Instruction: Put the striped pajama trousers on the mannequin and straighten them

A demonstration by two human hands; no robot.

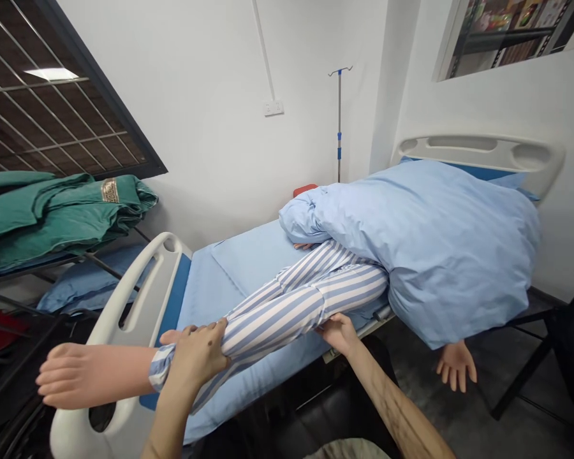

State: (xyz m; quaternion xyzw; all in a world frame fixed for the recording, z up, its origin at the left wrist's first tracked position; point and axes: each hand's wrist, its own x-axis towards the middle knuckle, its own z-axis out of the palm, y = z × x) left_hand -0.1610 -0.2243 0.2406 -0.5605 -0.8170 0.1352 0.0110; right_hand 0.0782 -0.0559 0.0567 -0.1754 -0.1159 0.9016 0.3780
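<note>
A manikin lies on the bed in blue-and-white striped trousers [287, 312], its upper body hidden under a light blue quilt [454, 236]. My left hand [201, 350] is wrapped round the near lower leg just above the ankle, gathering the trouser cuff. Under the knee of that same leg, my right hand [340, 333] cups from below, with some fingers hidden behind the cloth. The bare foot [83, 376] sticks out over the footboard [124, 306]. One manikin hand [456, 364] hangs below the quilt's near edge.
A light blue sheet [234, 261] covers the mattress. Behind the bed stands an IV pole [339, 127]; the headboard [483, 150] is at the right. Green folded cloth [62, 204] lies on a rack at the left. A dark folding chair [540, 338] stands at the right.
</note>
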